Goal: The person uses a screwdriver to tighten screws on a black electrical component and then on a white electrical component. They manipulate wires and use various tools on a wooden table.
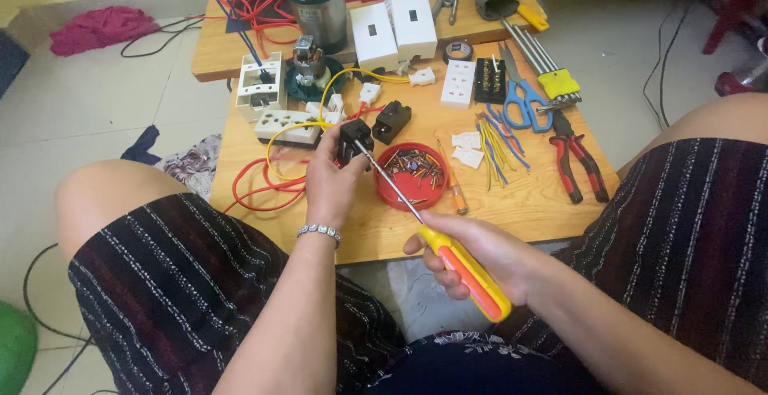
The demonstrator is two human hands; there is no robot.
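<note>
While the left hand (332, 175) grips a black plug (353, 140) just left of the red dish (410, 176) on the counter (512, 203), the right hand (472, 255) holds a screwdriver (436, 239), tip at the plug; a screw seems in work, needing steady alignment.

Left hand (332, 175) raised with fingers pinched closed; right hand (472, 255) fisted, knuckles up, forearms converging.

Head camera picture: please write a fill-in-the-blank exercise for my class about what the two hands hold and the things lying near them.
1. The right hand holds a screwdriver whose handle is yellow and ____.
2. The left hand holds a small ____ electrical part that the screwdriver tip touches.
3. The round red dish holds small ____.
4. The scissors have ____ handles.

Missing words: orange; black; screws; blue
</note>
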